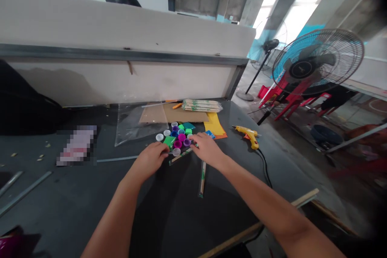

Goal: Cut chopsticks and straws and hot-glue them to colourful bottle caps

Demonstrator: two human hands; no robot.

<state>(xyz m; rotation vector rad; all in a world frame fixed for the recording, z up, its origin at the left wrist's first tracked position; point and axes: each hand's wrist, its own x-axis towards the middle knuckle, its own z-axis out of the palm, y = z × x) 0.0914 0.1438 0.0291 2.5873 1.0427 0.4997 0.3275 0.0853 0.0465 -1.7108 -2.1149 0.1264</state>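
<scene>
A cluster of small round caps sits on the dark table, with purple (187, 142), magenta (182, 137), blue (174, 133) and clear (176, 152) ones among them. My left hand (152, 156) is at the cluster's near left side, beside a green square piece (169, 141). Its fingers are closed together at the tips; what they hold, if anything, is too small to make out. On the other side, my right hand (208, 150) reaches over with bent fingers apart beside the purple cap. Under it lies a wrapped stick packet (181, 156); a second wrapped packet (202, 181) points towards me.
A yellow glue gun (248, 134) with a black cord lies right. Behind the caps are cardboard (181, 117), a clear plastic bag (136, 123), a stick bundle (202, 105) and yellow sheets (214, 124). A white partition (121, 80) borders the table; a fan (305, 66) stands right.
</scene>
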